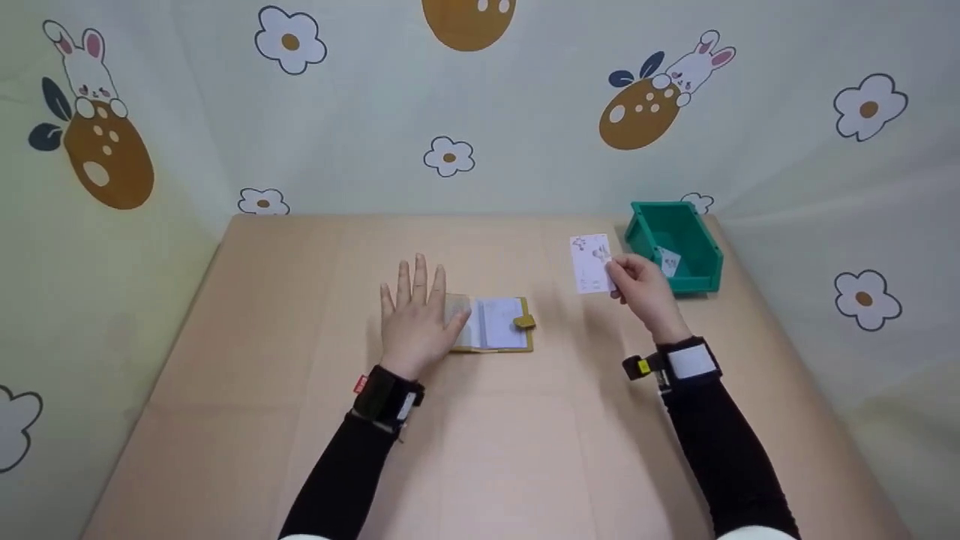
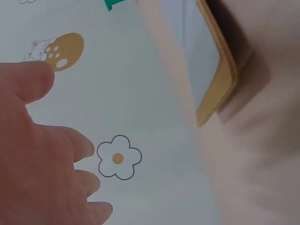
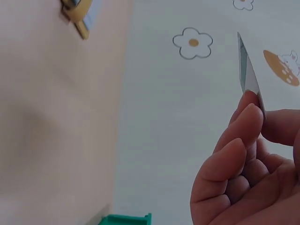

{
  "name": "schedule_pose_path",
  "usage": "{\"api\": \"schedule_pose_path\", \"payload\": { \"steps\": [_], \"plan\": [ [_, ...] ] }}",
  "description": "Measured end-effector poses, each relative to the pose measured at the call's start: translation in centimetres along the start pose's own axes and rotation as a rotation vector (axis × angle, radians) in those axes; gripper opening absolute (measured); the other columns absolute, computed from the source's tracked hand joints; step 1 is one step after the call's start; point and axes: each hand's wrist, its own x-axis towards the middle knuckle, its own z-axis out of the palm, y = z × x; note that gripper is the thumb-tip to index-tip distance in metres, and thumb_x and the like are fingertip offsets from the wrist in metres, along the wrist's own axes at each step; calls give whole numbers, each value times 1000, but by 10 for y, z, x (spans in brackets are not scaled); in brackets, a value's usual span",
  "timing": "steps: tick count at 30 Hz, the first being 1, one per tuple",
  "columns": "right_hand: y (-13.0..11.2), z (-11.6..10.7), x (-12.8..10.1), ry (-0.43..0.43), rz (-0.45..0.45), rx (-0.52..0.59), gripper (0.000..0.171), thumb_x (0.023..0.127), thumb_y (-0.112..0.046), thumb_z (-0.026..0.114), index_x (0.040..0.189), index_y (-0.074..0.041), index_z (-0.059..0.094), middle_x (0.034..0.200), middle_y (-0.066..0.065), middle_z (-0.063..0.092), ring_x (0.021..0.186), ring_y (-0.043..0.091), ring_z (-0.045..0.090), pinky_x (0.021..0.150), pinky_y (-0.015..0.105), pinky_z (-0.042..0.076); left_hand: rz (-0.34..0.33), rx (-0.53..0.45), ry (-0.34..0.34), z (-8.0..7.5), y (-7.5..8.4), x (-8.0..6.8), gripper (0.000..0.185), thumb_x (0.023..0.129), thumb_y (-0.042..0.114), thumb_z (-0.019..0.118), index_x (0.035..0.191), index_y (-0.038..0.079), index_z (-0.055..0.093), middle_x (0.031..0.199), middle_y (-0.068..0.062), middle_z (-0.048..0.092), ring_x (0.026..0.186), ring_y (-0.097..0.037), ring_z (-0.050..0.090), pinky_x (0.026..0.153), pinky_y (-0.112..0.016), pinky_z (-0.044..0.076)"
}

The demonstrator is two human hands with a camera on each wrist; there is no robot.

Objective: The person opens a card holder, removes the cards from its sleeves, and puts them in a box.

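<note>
One tan table (image 1: 225, 375), bunny-and-flower wall cloth (image 1: 525, 150) all around.

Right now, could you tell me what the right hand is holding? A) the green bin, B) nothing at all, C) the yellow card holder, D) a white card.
D: the right hand pinches a white card above the table, apart from the green bin, while the left hand lies flat on the open card holder.
</note>
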Motion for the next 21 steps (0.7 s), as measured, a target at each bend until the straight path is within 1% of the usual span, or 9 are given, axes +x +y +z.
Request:
{"api": "schedule_pose_path", "payload": {
  "steps": [3,8,10,14,18,21],
  "plan": [
    [11,-16,4,31,44,-26,40,103,-36,52,118,0,59,97,12,59,77,21,55,66,22,46,-32,33,7,6,-3,-1,78,98,56,47,157,12,21,163,-14,-2,149,-37,-5,113,-63,-5],
    [31,-50,9,102,148,-31,47,103,-40,48,129,-2,56,106,11,54,87,22,53,72,25,48,-69,54,2,11,-9,-2,79,97,58,46,158,14,20,163,-15,-2,149,-39,-3,112,-65,-4],
    [39,-66,12,141,193,-29,48,103,-41,46,132,-4,55,109,10,52,91,22,52,76,27,47,-81,46,-12,12,-11,-2,79,97,58,46,158,14,19,163,-15,-4,149,-39,-5,112,-64,-7],
    [51,-92,19,213,292,-6,47,103,-40,43,134,-6,51,105,8,49,92,19,49,81,31,44,-92,45,-28,12,-14,-4,80,97,58,46,158,14,19,163,-17,-3,148,-39,-6,111,-64,-9],
    [57,-107,29,256,355,-28,47,104,-36,39,140,-6,49,106,7,48,89,16,48,80,29,45,-98,41,-41,13,-16,-7,79,98,57,45,158,13,19,163,-19,-3,148,-39,-9,110,-65,-8],
    [60,-111,36,268,374,-99,50,105,-32,35,145,-4,46,115,10,50,90,15,49,77,27,47,-97,29,-44,14,-16,-8,78,99,56,45,158,13,19,163,-19,-3,148,-40,-9,110,-66,-8]
  ]
}}
